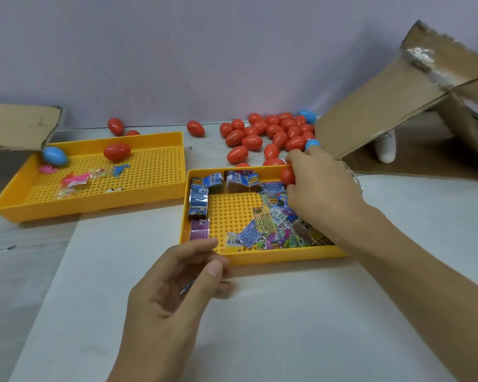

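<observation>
Now the right hand point(323, 194) reaches over the near tray point(287, 257) to its far right corner, where its fingers point(297, 158) and thumb curl round a red egg point(287, 176). The egg sits right at the tray's far rim, mostly hidden by the hand, so I cannot tell whether it touches the rim.

The left hand point(171, 293) hovers at the tray's front left corner. Its fingers point(202, 246) are loosely curled, the forefinger at the rim and the thumb tucked just below it. A sliver of blue shows under the thumb; whether it is being pinched I cannot tell.

Inside the near tray lie printed leaflets point(268, 227), some folded and lined up along the left and far walls, the rest loose in a heap on the right. A second tray point(94, 208) stands to the left, holding a blue egg point(54, 155), another red one point(117, 151) and small plastic toys point(75, 180). Beyond both trays a pile of eggs point(273, 130) is scattered over the tabletop point(287, 326), beside an open cardboard box point(384, 106) at the right.
</observation>
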A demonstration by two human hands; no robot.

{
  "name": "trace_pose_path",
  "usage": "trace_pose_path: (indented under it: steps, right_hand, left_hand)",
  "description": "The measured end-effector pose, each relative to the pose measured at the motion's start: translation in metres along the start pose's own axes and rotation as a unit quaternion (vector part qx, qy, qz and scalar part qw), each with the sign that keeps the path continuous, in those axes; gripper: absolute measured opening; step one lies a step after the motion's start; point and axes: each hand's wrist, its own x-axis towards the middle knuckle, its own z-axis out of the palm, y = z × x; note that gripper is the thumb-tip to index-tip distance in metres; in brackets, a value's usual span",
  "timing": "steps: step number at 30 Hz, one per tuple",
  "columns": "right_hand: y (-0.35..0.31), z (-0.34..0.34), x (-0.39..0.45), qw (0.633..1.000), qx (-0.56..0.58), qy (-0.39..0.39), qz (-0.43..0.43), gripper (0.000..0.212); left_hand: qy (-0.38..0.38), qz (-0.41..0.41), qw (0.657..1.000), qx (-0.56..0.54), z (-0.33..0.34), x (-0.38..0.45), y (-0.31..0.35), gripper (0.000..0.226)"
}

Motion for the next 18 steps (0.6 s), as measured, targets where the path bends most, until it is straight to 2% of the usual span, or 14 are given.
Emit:
trace_pose_path:
  steps: [2,6,8,10,11,14,18]
  right_hand:
    - [-0.002,0.003,-0.003,0.999,0.032,0.011,-0.019,0.042]
    - [-0.004,-0.005,-0.016,0.985,0.139,0.084,-0.059,0.032]
    - [-0.01,-0.016,-0.032,0.96,0.251,0.097,-0.074,0.033]
    - [-0.016,-0.026,-0.053,0.924,0.364,0.059,-0.101,0.034]
    - [-0.019,-0.029,-0.066,0.914,0.385,0.033,-0.124,0.036]
    - [-0.026,-0.028,-0.097,0.897,0.396,-0.045,-0.19,0.04]
    - [-0.032,-0.022,-0.113,0.881,0.425,-0.086,-0.19,0.034]
  left_hand:
    - [-0.006,0.005,1.0,0.005,0.0,0.0,-0.001,0.029]
    - [-0.009,0.004,1.0,0.007,-0.002,-0.001,-0.003,0.026]
    - [-0.011,0.001,1.0,0.003,-0.002,-0.001,-0.001,0.03]
    - [-0.013,-0.003,1.0,-0.002,-0.001,-0.001,-0.001,0.032]
    - [-0.014,-0.006,1.0,-0.004,-0.001,-0.002,0.0,0.032]
    - [-0.025,-0.012,1.0,-0.007,-0.003,-0.003,0.002,0.032]
    - [-0.053,-0.013,0.998,0.009,-0.004,-0.007,0.007,0.028]
